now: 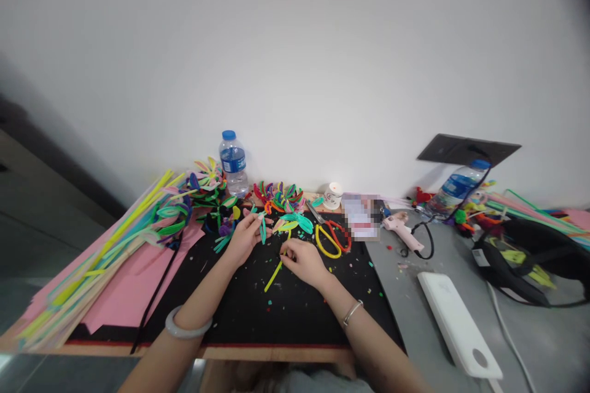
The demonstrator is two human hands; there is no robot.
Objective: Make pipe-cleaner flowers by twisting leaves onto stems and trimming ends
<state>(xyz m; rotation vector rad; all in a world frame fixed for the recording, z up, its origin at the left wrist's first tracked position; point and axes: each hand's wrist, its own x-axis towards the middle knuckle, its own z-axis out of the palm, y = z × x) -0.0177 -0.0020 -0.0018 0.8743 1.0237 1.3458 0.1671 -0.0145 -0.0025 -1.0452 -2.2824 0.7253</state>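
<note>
Yellow pipe cleaner (273, 277) juts from the right hand (302, 260), pinched at its fingertips.

Shows bright yellow along the single pipe cleaner (273, 276) and teal on the small loop (263, 231). Mixes red, purple, green and blue in the flowers (279, 198). Pairs yellow with orange-red on the scissor handles (330, 255). Runs plain black across the mat (295, 322), speckled with multicoloured crumbs (270, 302) and edged in red. Shows pink on the paper (120, 301), paler pink on the glue gun (405, 236), white on the cup (332, 198), grey on the table (424, 344).
</note>
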